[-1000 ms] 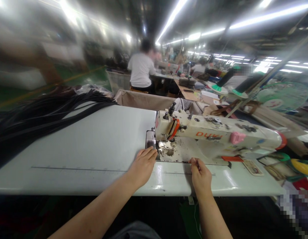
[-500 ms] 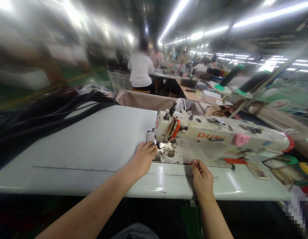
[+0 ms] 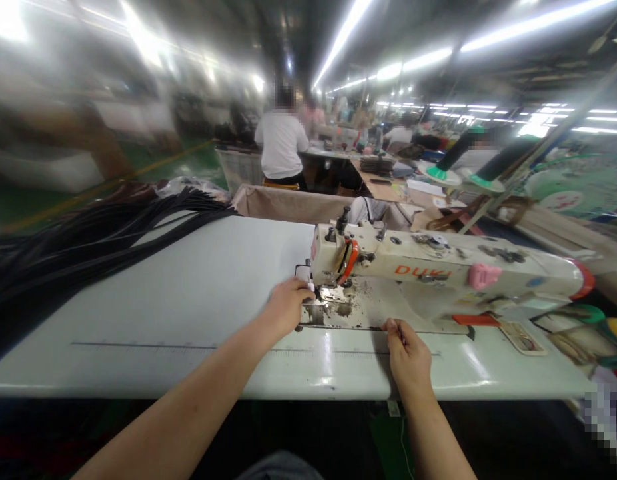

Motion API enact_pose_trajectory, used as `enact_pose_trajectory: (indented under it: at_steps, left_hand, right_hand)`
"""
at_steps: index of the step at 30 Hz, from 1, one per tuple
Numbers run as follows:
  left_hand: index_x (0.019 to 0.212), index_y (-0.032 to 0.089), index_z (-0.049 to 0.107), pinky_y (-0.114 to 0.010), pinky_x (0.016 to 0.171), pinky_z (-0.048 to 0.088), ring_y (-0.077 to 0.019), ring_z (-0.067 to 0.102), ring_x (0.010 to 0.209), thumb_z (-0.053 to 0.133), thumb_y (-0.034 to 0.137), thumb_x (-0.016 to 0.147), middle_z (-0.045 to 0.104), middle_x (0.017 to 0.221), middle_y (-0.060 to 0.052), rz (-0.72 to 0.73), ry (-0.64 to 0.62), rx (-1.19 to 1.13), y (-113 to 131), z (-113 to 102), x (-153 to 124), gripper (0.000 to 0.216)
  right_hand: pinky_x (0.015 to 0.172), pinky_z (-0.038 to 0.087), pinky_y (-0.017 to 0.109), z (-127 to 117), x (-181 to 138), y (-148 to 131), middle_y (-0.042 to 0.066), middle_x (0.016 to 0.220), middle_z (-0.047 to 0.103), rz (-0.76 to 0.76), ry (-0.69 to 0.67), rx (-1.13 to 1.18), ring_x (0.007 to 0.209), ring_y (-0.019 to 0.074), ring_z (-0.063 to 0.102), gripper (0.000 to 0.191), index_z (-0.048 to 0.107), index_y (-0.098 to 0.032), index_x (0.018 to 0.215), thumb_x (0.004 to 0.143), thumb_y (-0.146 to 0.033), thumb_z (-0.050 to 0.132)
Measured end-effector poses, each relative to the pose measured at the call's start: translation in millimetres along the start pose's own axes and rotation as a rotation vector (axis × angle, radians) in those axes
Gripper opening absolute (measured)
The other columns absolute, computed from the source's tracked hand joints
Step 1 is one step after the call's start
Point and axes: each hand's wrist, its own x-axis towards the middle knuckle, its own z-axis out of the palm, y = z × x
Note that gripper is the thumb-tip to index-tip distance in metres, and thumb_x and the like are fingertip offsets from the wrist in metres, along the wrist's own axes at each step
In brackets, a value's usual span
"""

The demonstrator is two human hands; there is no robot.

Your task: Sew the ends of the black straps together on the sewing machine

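Observation:
A cream sewing machine (image 3: 413, 267) with an orange guard by its needle stands on the pale table (image 3: 188, 287). At the left end of its worn metal bed (image 3: 368, 308), my left hand (image 3: 286, 305) has its fingers bent and drawn together beside the presser foot and shiny needle plate (image 3: 333, 294). What those fingers grip, if anything, is hidden. My right hand (image 3: 409, 350) is closed at the front edge of the bed, thumb against curled fingers. Anything pinched there is too small to name.
Long black strips (image 3: 113, 247) are heaped on the table's left side. A ruler scale (image 3: 188, 345) runs along its front. Behind the machine stand a cloth-lined bin (image 3: 288, 202) and black thread cones (image 3: 451, 157). A person in a white shirt (image 3: 282, 143) sits farther back.
My left hand has shifted slightly left and its outstretched fingers have curled in, baring more of the bed's left end. My right hand stays closed at nearly the same spot.

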Motion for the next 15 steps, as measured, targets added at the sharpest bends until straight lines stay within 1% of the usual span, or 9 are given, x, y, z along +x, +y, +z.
enact_pose_trajectory:
  at_steps: [2, 3, 6, 8, 10, 12, 15]
  left_hand:
    - [0.116, 0.023, 0.078, -0.041, 0.111, 0.051, -0.0241, 0.065, 0.119, 0.056, 0.008, 0.089, 0.071, 0.127, -0.008, -0.034, 0.018, -0.008, -9, -1, 14, 0.037]
    - [0.118, 0.023, 0.077, -0.042, 0.112, 0.051, -0.0244, 0.064, 0.121, 0.057, 0.011, 0.09, 0.07, 0.129, -0.009, -0.034, 0.025, -0.001, -13, -1, 22, 0.036]
    - [0.12, 0.024, 0.075, -0.043, 0.118, 0.046, -0.0263, 0.057, 0.134, 0.061, 0.016, 0.092, 0.063, 0.143, -0.008, 0.055, 0.003, 0.002, -22, 1, 43, 0.033]
    - [0.117, 0.023, 0.077, -0.043, 0.121, 0.042, -0.027, 0.055, 0.137, 0.062, 0.017, 0.092, 0.063, 0.145, -0.008, 0.129, -0.03, -0.009, -27, 3, 54, 0.029]
    - [0.118, 0.023, 0.077, -0.044, 0.123, 0.04, -0.0277, 0.055, 0.138, 0.062, 0.019, 0.093, 0.064, 0.144, -0.008, 0.19, -0.041, -0.01, -30, 5, 61, 0.029]
    - [0.124, 0.022, 0.074, -0.045, 0.124, 0.039, -0.0276, 0.054, 0.138, 0.059, 0.02, 0.095, 0.065, 0.142, -0.009, 0.233, -0.029, -0.005, -32, 6, 64, 0.032]
    - [0.131, 0.023, 0.07, -0.046, 0.124, 0.038, -0.0281, 0.052, 0.141, 0.054, 0.023, 0.099, 0.064, 0.144, -0.009, 0.261, -0.009, 0.021, -32, 5, 63, 0.035]
  right_hand:
    - [0.062, 0.044, 0.029, 0, 1, -2, 0.003, 0.063, 0.064, -0.013, 0.001, 0.006, 0.058, 0.0186, 0.054, 0.063, 0.067, -0.021, 0.078, 0.095, -0.077, 0.043]
    - [0.062, 0.044, 0.029, 0, 1, -2, 0.003, 0.064, 0.064, -0.02, 0.003, 0.009, 0.058, 0.0185, 0.054, 0.063, 0.067, -0.021, 0.078, 0.095, -0.077, 0.043]
    - [0.062, 0.044, 0.029, -1, 0, -3, 0.003, 0.066, 0.064, -0.023, 0.017, 0.006, 0.058, 0.018, 0.053, 0.062, 0.067, -0.021, 0.078, 0.096, -0.076, 0.043]
    - [0.063, 0.044, 0.029, -1, -1, -4, 0.003, 0.066, 0.064, -0.018, 0.021, 0.003, 0.058, 0.0177, 0.052, 0.062, 0.066, -0.021, 0.078, 0.096, -0.076, 0.043]
    - [0.063, 0.043, 0.029, -1, -1, -4, 0.002, 0.064, 0.062, -0.014, 0.018, 0.002, 0.058, 0.0175, 0.052, 0.062, 0.066, -0.021, 0.078, 0.097, -0.075, 0.042]
    - [0.062, 0.043, 0.029, -1, -1, -4, 0.002, 0.063, 0.061, -0.007, 0.016, 0.003, 0.058, 0.0174, 0.051, 0.062, 0.066, -0.021, 0.078, 0.097, -0.075, 0.042]
    - [0.062, 0.043, 0.029, -1, -1, -5, 0.001, 0.062, 0.06, 0.005, 0.016, 0.006, 0.057, 0.0172, 0.05, 0.062, 0.066, -0.021, 0.077, 0.097, -0.075, 0.043]
